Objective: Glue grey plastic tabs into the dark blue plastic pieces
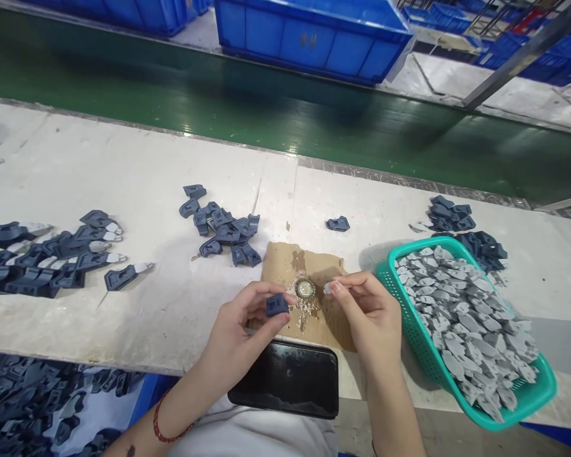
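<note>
My left hand (pixel 247 324) is closed on a dark blue plastic part (pixel 276 305), pinched between thumb and fingers. In the fingertips of my right hand (pixel 374 314) is a small light grey piece (pixel 329 287). Between the two hands lies a small round cap (pixel 305 289) with pale liquid in it, on a stained piece of brown cardboard (pixel 278 263). Wet drips spread around the cap. A turquoise basket (pixel 545 397) full of light grey pieces (pixel 466 317) stands to the right of my right hand.
Dark blue parts lie in piles at the middle left (pixel 227 231) and right (pixel 480 251). Joined blue-and-grey parts (pixel 71 254) lie at far left. A black phone (pixel 290 381) lies at the table's front edge. Beyond runs a green conveyor belt (pixel 247 105) with blue crates (pixel 314 41) behind.
</note>
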`<state>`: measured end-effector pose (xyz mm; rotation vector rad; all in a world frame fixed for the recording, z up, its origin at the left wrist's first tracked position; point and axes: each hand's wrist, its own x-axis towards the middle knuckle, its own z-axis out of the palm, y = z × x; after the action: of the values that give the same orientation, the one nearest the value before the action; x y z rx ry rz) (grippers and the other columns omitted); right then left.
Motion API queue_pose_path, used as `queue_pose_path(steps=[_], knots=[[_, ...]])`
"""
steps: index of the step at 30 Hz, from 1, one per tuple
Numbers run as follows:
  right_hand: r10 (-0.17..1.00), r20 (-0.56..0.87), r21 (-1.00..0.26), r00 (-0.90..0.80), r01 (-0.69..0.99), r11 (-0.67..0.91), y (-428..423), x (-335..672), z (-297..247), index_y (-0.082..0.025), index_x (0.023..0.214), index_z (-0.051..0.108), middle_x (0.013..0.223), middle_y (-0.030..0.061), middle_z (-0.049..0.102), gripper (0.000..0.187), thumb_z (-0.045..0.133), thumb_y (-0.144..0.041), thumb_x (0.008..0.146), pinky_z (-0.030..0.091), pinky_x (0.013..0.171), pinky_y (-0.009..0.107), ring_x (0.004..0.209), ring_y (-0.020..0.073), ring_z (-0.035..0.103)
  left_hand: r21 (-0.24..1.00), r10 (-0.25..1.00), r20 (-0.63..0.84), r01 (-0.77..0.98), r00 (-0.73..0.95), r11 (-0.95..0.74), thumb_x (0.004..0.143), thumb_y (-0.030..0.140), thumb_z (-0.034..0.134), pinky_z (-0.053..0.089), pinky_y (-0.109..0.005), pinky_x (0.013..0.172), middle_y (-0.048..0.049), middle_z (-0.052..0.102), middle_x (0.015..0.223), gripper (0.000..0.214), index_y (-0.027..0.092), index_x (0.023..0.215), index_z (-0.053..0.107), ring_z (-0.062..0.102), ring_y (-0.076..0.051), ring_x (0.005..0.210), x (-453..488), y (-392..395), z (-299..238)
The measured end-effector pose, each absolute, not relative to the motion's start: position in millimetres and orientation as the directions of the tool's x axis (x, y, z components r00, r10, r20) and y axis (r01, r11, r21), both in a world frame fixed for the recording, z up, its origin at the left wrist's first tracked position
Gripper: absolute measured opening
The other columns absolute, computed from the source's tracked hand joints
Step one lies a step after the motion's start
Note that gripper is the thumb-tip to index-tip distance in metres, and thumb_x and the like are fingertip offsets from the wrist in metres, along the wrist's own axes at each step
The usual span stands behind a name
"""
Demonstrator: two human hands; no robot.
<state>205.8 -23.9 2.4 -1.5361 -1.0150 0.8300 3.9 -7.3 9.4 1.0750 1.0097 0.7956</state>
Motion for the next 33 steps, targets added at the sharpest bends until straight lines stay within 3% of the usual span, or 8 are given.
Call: queue_pose_path(steps=[5,8,11,17,23,27,33], knots=[[0.937,0.068,-0.917,0.343,0.392,-0.078,-26.4,202.4,1.5,-0.021,0.082,0.070,0.076,0.0026,0.074,0.019,0.071,-0.037,0.091,0.054,0.065,0.028,0.070,0.0172,0.069,0.981,0.940,-0.175,-0.033,0.292,0.193,0.088,0.024,0.074,0.056,-0.031,0.086,-0.0068,0.074,0.110,0.014,0.023,0.102,0.074,0.070,-0.022,0.101,2.9,-6.8,9.0],[0.943,0.084,-0.889,0.323,0.453,-0.076,-27.3,200.7,1.8,-0.021,0.081,0.069,0.073,0.0014,0.073,0.021,0.068,-0.038,0.094,0.051,0.060,0.027,0.065,0.0163,0.067,0.988,0.954,-0.151,0.026,0.260,0.150,0.086,0.026,0.077,0.054,-0.031,0.078,-0.0058,0.074,0.099,0.017,0.024,0.102,0.077,0.066,-0.020,0.086,1.6,-7.8,7.2],[0.949,0.106,-0.871,0.298,0.488,-0.056,-26.8,198.4,2.7,-0.021,0.080,0.067,0.070,-0.0004,0.072,0.021,0.067,-0.036,0.095,0.049,0.058,0.025,0.061,0.0145,0.065,0.980,0.948,-0.190,0.002,0.256,0.197,0.087,0.028,0.076,0.053,-0.029,0.072,-0.0057,0.072,0.098,0.019,0.024,0.106,0.075,0.064,-0.018,0.082,0.6,-8.8,5.3],[0.965,0.118,-0.824,0.232,0.565,-0.035,-27.9,196.8,3.3,-0.021,0.080,0.066,0.070,-0.0009,0.072,0.021,0.064,-0.033,0.097,0.049,0.058,0.023,0.060,0.0139,0.064,0.901,0.913,-0.221,-0.287,0.343,0.326,0.094,0.028,0.069,0.056,-0.022,0.072,-0.0033,0.070,0.103,0.010,0.023,0.100,0.063,0.067,-0.014,0.086,-1.1,-6.4,5.6],[0.973,0.125,-0.801,0.194,0.599,-0.016,-28.3,197.7,1.2,-0.022,0.081,0.065,0.070,-0.0013,0.071,0.022,0.061,-0.033,0.099,0.048,0.059,0.024,0.059,0.0140,0.063,0.903,0.907,-0.275,-0.239,0.318,0.357,0.090,0.026,0.073,0.057,-0.023,0.080,-0.0063,0.071,0.113,0.018,0.021,0.085,0.057,0.068,-0.017,0.100,-0.3,-3.0,6.6],[0.979,0.125,-0.785,0.162,0.619,-0.003,-27.7,197.3,1.1,-0.022,0.081,0.064,0.072,-0.0009,0.072,0.022,0.060,-0.033,0.100,0.050,0.060,0.025,0.059,0.0143,0.065,0.905,0.908,-0.273,-0.235,0.319,0.355,0.088,0.026,0.076,0.057,-0.029,0.094,-0.0065,0.074,0.110,0.017,0.022,0.094,0.060,0.070,-0.019,0.106,1.5,-1.7,3.7],[0.972,0.164,-0.766,0.170,0.643,0.017,-28.6,197.2,2.2,-0.023,0.081,0.064,0.072,-0.0015,0.073,0.021,0.060,-0.030,0.100,0.049,0.061,0.023,0.061,0.0140,0.066,0.897,0.890,-0.321,-0.197,0.324,0.395,0.088,0.025,0.075,0.056,-0.028,0.093,-0.0053,0.073,0.109,0.019,0.022,0.106,0.068,0.070,-0.019,0.105,2.0,-2.2,2.5]])
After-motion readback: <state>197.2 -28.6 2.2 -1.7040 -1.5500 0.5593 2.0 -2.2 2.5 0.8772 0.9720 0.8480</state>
